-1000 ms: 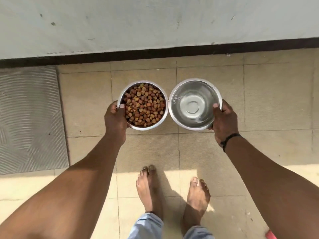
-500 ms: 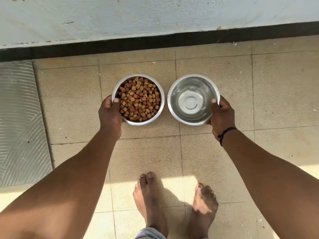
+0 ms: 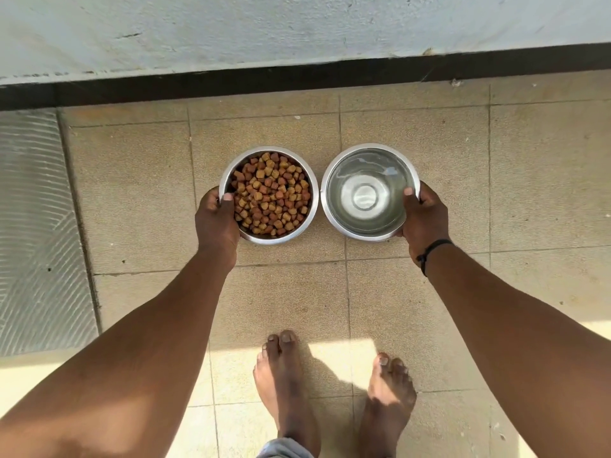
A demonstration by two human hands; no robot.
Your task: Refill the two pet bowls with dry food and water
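Two steel pet bowls sit side by side, low over or on the tiled floor near the wall. The left bowl (image 3: 310, 180) is full of brown dry kibble (image 3: 271, 196). My left hand (image 3: 216, 219) grips its near-left rim, thumb hooked over the edge. The right bowl (image 3: 330, 180) holds clear water (image 3: 365, 193). My right hand (image 3: 423, 219), with a black wrist band, grips its right rim, thumb over the edge. A narrow gap separates the bowls. Whether they touch the floor I cannot tell.
A white wall (image 3: 297, 28) with a dark skirting strip (image 3: 297, 79) runs just beyond the bowls. A grey ribbed mat (image 3: 36, 233) lies at the left. My bare feet (image 3: 287, 385) stand on sunlit beige tiles (image 3: 132, 200) behind the bowls.
Both hands have carried the bowls down and toward the wall. The bowls now look smaller and closer to the floor, and my feet have shifted slightly.
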